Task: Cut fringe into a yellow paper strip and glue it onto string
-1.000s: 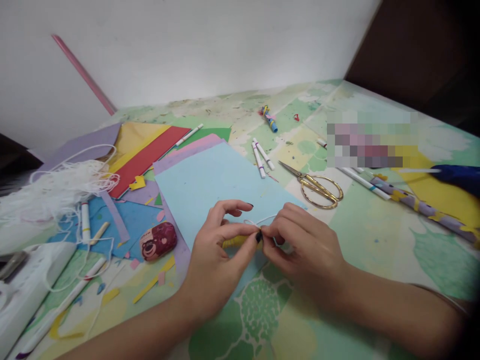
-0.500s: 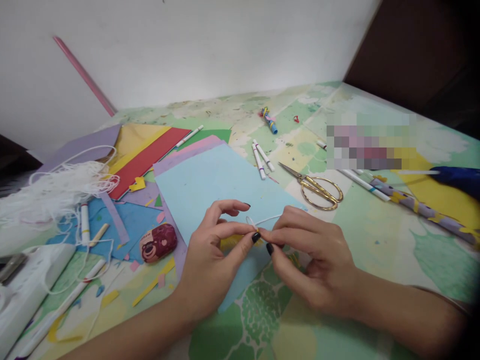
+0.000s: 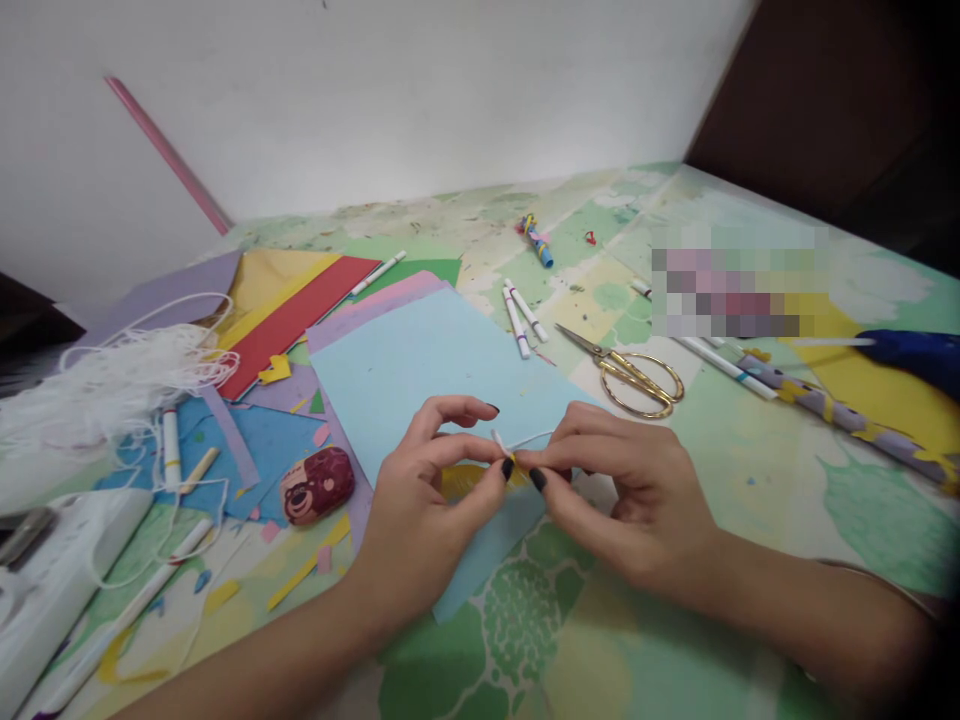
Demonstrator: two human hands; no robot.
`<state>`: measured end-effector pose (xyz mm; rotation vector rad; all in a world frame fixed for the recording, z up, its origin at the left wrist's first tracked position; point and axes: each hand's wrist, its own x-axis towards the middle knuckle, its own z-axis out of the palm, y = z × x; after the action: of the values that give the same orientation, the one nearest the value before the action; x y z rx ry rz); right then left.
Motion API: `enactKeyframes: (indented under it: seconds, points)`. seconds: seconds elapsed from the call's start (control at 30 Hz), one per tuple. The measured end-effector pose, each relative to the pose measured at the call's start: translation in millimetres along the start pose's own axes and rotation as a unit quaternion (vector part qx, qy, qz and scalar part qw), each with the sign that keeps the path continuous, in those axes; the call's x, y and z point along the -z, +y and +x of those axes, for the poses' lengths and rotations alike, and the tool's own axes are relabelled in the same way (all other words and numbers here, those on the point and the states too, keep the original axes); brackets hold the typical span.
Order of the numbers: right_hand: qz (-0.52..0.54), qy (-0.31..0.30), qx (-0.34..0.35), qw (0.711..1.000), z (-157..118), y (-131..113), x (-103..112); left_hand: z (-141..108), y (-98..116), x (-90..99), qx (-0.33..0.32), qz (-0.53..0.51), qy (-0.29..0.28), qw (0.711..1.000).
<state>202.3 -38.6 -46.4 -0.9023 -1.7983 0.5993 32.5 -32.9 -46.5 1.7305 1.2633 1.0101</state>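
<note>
Over the light blue paper sheet (image 3: 442, 360), my left hand (image 3: 424, 510) pinches a white string (image 3: 534, 437) between thumb and forefinger, its other fingers loosely curled. A short loop or end of the string sticks up at the pinch. My right hand (image 3: 637, 490) is closed on the string just beside it, thumb and forefinger together. Yellow fringed paper (image 3: 463, 482) shows beneath the fingertips; the fingers cover part of it. Gold-handled scissors (image 3: 637, 378) lie partly open beyond my right hand.
At left are a tangle of white string (image 3: 112, 390), a dark red case (image 3: 316, 486), a white power strip (image 3: 82, 580) and coloured paper scraps. White markers (image 3: 517, 320) and a small blue decorated roll (image 3: 536, 242) lie farther back. A purple-and-yellow wrapped stick (image 3: 862, 420) is at right.
The white loop at my left fingertips has become narrower. My right hand has shifted slightly left, and the yellow strands beneath it have gone out of sight.
</note>
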Motion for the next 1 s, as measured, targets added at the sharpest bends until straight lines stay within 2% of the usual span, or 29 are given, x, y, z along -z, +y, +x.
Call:
enactKeyframes:
  seconds: [0.3,0.47,0.63,0.77,1.0]
  points:
    - [0.005,0.004,-0.104,0.995,2.7,2.1,0.0,2.9,0.6,-1.1,-0.002,-0.003,-0.007,1.000]
    - [-0.035,0.002,-0.066,0.997,1.8,2.9,-0.5,0.6,-0.6,-3.3,-0.029,0.014,0.005,0.999]
    - [-0.090,0.005,-0.009,0.996,-0.2,5.2,-3.3,0.5,-0.3,-4.7,-0.073,0.093,0.035,0.992]
    - [-0.090,0.003,-0.026,0.996,-0.2,7.5,-5.2,1.1,-0.4,-5.0,-0.106,0.139,0.047,0.983]
    - [-0.083,0.007,-0.058,0.995,1.5,8.0,-5.6,4.2,-2.2,-5.7,-0.118,0.144,0.046,0.981]
